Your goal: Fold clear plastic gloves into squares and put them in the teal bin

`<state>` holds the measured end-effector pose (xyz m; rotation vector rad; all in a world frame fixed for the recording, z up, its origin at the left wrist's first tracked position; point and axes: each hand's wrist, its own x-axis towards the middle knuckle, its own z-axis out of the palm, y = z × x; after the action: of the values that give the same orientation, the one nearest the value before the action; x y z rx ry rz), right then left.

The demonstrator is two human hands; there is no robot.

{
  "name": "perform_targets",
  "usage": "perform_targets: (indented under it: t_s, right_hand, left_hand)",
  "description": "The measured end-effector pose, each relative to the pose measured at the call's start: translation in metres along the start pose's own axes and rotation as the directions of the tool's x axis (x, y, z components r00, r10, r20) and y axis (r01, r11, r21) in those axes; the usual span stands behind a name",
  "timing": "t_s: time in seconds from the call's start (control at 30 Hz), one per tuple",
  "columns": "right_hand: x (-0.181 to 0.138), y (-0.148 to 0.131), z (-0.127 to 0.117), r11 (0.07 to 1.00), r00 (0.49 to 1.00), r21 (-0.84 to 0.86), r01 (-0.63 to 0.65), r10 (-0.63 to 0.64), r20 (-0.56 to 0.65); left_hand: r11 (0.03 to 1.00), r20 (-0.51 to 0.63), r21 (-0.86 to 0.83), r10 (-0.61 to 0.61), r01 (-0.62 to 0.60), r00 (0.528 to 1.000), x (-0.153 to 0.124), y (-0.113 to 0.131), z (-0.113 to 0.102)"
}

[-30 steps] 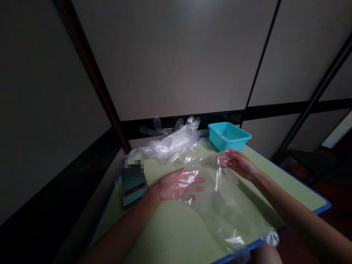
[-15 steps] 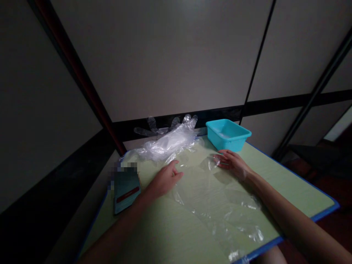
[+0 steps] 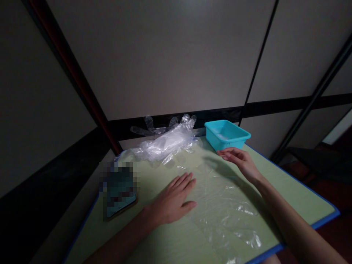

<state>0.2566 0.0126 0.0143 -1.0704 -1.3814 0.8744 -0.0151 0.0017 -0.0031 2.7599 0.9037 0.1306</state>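
Observation:
My left hand [image 3: 177, 198] lies palm down with fingers stretched out, at the left edge of a thin clear plastic glove [image 3: 233, 216] spread over the table. My right hand [image 3: 239, 161] is lifted a little above the table just in front of the turquoise basin [image 3: 227, 135]. Its fingers are extended and close to each other, and nothing shows in them. The plastic is see-through, so its full outline is hard to make out. Behind my left hand lies a pile of clear disposable gloves [image 3: 170, 143], several fingers sticking up against the wall.
A phone-like object [image 3: 122, 196], partly pixelated, rests at the table's left edge. The pale green table [image 3: 288, 194] has a blue rim. Wardrobe-like panels [image 3: 176, 62] stand right behind it. At the far right is a dark piece of furniture [image 3: 319, 165].
My left hand has moved right and nearer, turning palm down and flattening. My right hand has risen off the plastic, which now lies flatter on the table.

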Motion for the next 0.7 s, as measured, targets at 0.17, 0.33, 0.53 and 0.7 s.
perform_targets:
  t_s: [0.17,0.33,0.53,0.7]
  right_hand:
    - [-0.01,0.004,0.017,0.881,0.947,-0.441,0.171,-0.024,0.32]
    - [-0.012,0.019,0.025,0.704,0.87,-0.613,0.36,-0.015,0.494]
    - [-0.011,0.033,0.023,0.533,0.855,-0.735,0.42,0.04,0.518]
    - [-0.012,0.038,0.023,0.457,0.853,-0.781,0.425,0.087,0.514]
  left_hand:
    - [0.993,-0.081,-0.078,-0.091,0.084,0.993,-0.003,0.012,0.001]
    - [0.974,-0.175,-0.207,-0.128,0.091,0.976,0.018,0.02,-0.002]
    - [0.968,-0.145,-0.246,-0.083,0.045,0.986,0.062,0.028,0.003]
    - [0.979,-0.129,-0.196,-0.086,0.06,0.988,0.071,0.027,0.017]
